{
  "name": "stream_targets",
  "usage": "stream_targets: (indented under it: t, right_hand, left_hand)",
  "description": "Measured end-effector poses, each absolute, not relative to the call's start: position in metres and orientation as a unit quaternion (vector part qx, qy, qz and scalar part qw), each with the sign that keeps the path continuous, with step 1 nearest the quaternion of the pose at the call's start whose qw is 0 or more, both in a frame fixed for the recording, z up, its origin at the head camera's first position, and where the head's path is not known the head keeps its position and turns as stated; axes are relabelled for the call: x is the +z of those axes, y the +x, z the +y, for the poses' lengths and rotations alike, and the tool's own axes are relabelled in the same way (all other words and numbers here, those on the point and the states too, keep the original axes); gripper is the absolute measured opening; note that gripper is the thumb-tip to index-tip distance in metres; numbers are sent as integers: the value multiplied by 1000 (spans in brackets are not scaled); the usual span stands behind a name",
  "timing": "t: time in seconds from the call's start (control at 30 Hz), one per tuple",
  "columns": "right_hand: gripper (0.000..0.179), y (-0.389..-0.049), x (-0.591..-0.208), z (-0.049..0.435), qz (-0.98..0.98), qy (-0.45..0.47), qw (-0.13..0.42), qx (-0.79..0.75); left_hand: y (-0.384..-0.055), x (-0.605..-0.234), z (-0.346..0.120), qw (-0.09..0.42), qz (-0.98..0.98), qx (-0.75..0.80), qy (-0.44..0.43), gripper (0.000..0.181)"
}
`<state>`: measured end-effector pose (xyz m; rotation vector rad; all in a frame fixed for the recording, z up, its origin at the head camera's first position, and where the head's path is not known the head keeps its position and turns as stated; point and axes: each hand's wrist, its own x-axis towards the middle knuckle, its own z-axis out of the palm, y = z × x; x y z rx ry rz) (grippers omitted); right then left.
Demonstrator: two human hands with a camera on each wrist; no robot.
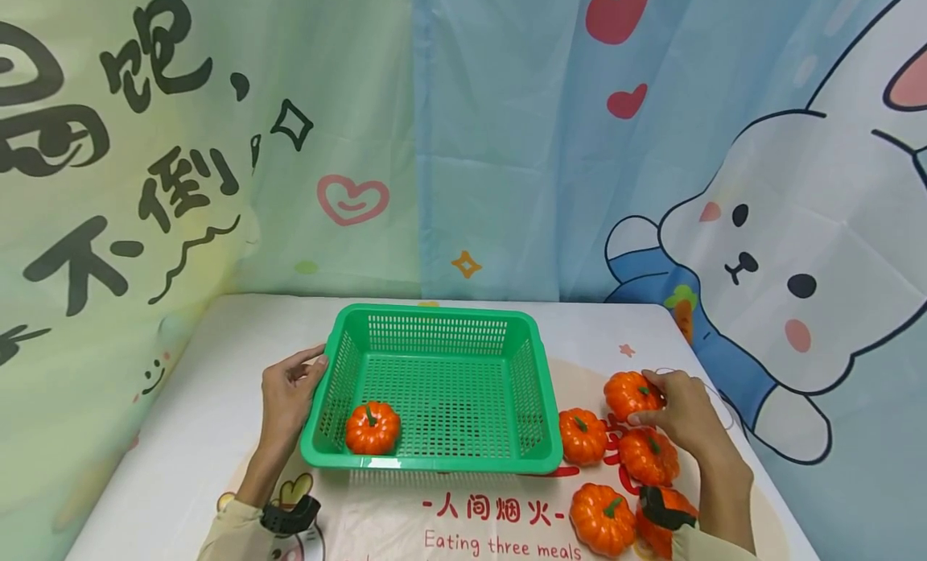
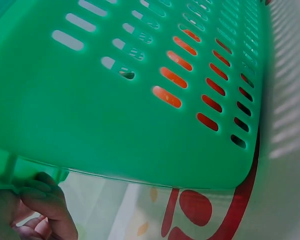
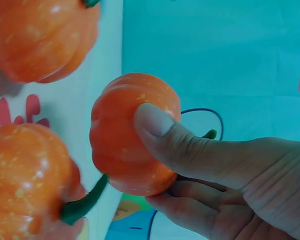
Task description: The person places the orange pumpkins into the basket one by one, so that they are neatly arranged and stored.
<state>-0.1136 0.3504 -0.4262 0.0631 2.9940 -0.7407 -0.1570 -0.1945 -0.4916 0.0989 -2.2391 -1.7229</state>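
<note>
One pumpkin [image 1: 627,394], lower right of the head view, pinched by the right hand [image 1: 681,410]: glossy, probably light, stiff and slippery, best held across its ribbed sides; left hand [image 1: 288,393] gripping the green basket [image 1: 434,463] at its left rim.

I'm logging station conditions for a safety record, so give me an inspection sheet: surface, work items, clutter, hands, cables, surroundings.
Surface: white tabletop with printed lettering, partly red.
Work items: green basket with one pumpkin in its near left corner; four more pumpkins lie to its right, one partly hidden by the right wrist; another, the held pumpkin, is in the right hand.
Clutter: nothing seen.
Hands: left hand grips the basket's left rim; right hand pinches the held pumpkin, thumb against its side.
Cables: nothing certain seen.
Surroundings: curtain behind, printed with hearts, characters and a rabbit.
</note>
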Motion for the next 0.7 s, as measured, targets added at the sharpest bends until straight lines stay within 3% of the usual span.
stream_targets:
  t: [0.7]
  right_hand:
    - [79, -97, -398, 325, 975, 2, 31, -220]
  left_hand:
    - [-157, -492, -194, 152, -773, -614, 37, 29]
